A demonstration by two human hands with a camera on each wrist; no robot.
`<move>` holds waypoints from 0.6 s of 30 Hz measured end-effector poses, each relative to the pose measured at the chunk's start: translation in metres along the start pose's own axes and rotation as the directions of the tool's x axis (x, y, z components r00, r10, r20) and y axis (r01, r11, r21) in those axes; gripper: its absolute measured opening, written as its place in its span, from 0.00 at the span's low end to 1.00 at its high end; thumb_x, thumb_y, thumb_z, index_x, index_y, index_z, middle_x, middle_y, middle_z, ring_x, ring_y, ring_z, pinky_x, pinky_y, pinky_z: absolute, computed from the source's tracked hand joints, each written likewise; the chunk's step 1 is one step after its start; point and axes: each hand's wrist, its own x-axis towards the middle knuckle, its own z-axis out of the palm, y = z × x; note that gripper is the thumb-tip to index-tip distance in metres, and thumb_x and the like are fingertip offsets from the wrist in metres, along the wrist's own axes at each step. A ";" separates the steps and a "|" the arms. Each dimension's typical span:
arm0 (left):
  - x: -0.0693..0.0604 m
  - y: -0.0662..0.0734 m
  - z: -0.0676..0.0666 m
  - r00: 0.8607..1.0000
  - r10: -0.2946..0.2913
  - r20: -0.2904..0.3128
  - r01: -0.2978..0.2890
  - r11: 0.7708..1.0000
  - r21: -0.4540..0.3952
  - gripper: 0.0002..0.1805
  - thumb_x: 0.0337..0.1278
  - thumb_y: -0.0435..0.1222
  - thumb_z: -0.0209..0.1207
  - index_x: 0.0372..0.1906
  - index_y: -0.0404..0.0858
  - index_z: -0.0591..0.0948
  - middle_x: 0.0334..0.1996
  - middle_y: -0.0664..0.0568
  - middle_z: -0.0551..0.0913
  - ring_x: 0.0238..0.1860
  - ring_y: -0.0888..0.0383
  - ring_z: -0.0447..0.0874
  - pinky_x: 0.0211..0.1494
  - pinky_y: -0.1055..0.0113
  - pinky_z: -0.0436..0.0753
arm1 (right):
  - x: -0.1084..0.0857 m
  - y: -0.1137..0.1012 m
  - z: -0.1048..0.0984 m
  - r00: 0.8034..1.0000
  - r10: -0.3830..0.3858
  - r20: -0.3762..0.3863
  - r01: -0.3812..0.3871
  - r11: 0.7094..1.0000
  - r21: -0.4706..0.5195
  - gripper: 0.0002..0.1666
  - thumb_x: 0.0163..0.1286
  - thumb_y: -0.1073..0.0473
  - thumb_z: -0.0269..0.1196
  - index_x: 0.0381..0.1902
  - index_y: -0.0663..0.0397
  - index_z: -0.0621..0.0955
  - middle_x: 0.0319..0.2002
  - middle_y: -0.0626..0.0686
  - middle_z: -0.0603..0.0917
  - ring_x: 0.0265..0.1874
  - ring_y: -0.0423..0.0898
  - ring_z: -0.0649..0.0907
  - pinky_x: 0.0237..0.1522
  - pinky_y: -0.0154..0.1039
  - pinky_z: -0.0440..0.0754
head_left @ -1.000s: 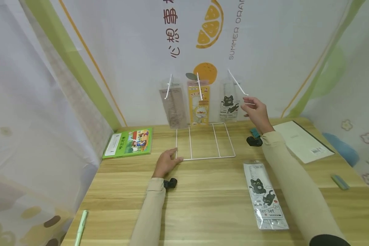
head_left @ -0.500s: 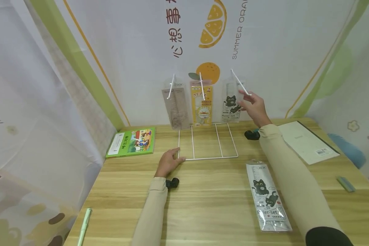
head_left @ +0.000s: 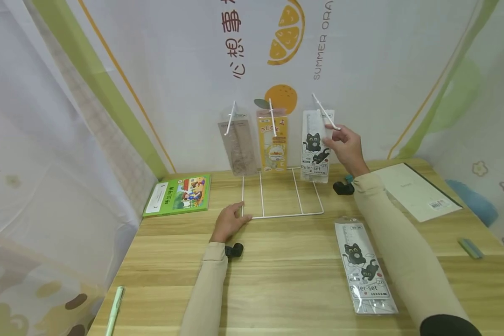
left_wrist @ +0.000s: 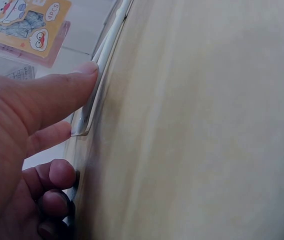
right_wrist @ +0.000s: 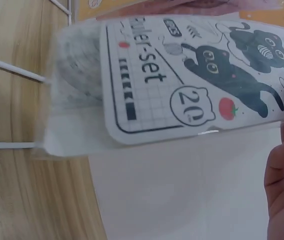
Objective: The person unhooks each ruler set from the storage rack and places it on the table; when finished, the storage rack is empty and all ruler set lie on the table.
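Observation:
In the head view, my right hand [head_left: 347, 148] pinches the right edge of a clear-bagged ruler set [head_left: 315, 149] printed with black cats. This ruler set hangs at the right hook [head_left: 326, 112] of a white wire rack; the right wrist view shows its lower end up close. My left hand [head_left: 228, 223] holds the front left corner of the rack's base [head_left: 283, 216], thumb and index finger on the wire. A second cat ruler set [head_left: 363, 270] lies flat on the table. A brown-grey pack [head_left: 238, 147] and a yellow duck pack [head_left: 273, 144] hang from the other two hooks.
A green picture book [head_left: 178, 195] lies at the back left and a pale green pen [head_left: 115, 308] at the front left. At the right are a cream notebook [head_left: 416, 192] and a small green-blue block [head_left: 470, 248]. A white curtain hangs behind the rack.
My right hand has moved left from beside the hook to grip the ruler set. That pack has come forward along the hook, nearer its tip. My left hand stays on the rack's corner.

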 end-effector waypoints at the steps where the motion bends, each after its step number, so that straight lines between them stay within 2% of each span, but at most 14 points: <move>1: 0.001 -0.001 0.000 1.000 0.004 0.001 -0.004 1.000 0.003 0.32 0.62 0.46 0.67 0.67 0.35 0.76 0.46 0.39 0.82 0.46 0.46 0.79 0.55 0.47 0.79 | -0.002 0.000 0.000 1.000 -0.003 -0.004 0.003 1.000 -0.002 0.24 0.67 0.63 0.68 0.60 0.61 0.80 0.30 0.38 0.83 0.37 0.37 0.79 0.52 0.37 0.73; 2: 0.003 -0.002 0.001 1.000 0.007 0.001 -0.008 1.000 0.004 0.32 0.62 0.45 0.67 0.67 0.34 0.76 0.44 0.40 0.82 0.44 0.47 0.79 0.54 0.47 0.79 | -0.004 -0.001 -0.001 1.000 -0.007 -0.005 0.007 1.000 -0.002 0.24 0.67 0.64 0.68 0.61 0.61 0.80 0.30 0.37 0.82 0.36 0.37 0.79 0.54 0.38 0.72; 5: 0.004 -0.002 0.001 1.000 0.008 -0.005 -0.008 1.000 0.003 0.32 0.62 0.45 0.67 0.67 0.35 0.76 0.42 0.41 0.82 0.43 0.48 0.78 0.54 0.48 0.79 | -0.012 -0.008 -0.002 1.000 -0.021 0.002 0.021 1.000 -0.005 0.24 0.67 0.65 0.68 0.61 0.63 0.79 0.31 0.39 0.82 0.36 0.37 0.79 0.52 0.36 0.75; 10: 0.002 -0.001 0.001 1.000 0.007 -0.004 -0.007 1.000 0.005 0.32 0.63 0.46 0.66 0.67 0.35 0.76 0.44 0.41 0.82 0.45 0.47 0.78 0.57 0.47 0.78 | -0.037 -0.030 -0.007 0.995 -0.092 0.031 0.093 0.995 -0.024 0.23 0.67 0.69 0.67 0.59 0.69 0.78 0.31 0.50 0.82 0.33 0.38 0.79 0.36 0.28 0.75; 12: 0.002 -0.001 0.001 1.000 0.012 0.002 -0.012 1.000 0.007 0.32 0.63 0.46 0.66 0.67 0.34 0.76 0.42 0.42 0.82 0.44 0.48 0.78 0.57 0.47 0.78 | -0.046 -0.037 -0.009 0.992 -0.123 0.041 0.124 0.992 -0.024 0.22 0.66 0.70 0.67 0.58 0.71 0.79 0.30 0.52 0.82 0.32 0.38 0.79 0.32 0.26 0.74; 18: -0.001 0.002 -0.001 1.000 0.004 0.003 -0.004 1.000 -0.004 0.32 0.62 0.45 0.67 0.67 0.34 0.76 0.37 0.44 0.79 0.40 0.49 0.75 0.53 0.48 0.78 | -0.064 -0.043 -0.016 0.984 -0.168 0.054 0.168 0.986 0.004 0.21 0.64 0.74 0.67 0.55 0.74 0.78 0.29 0.53 0.80 0.29 0.37 0.79 0.31 0.24 0.77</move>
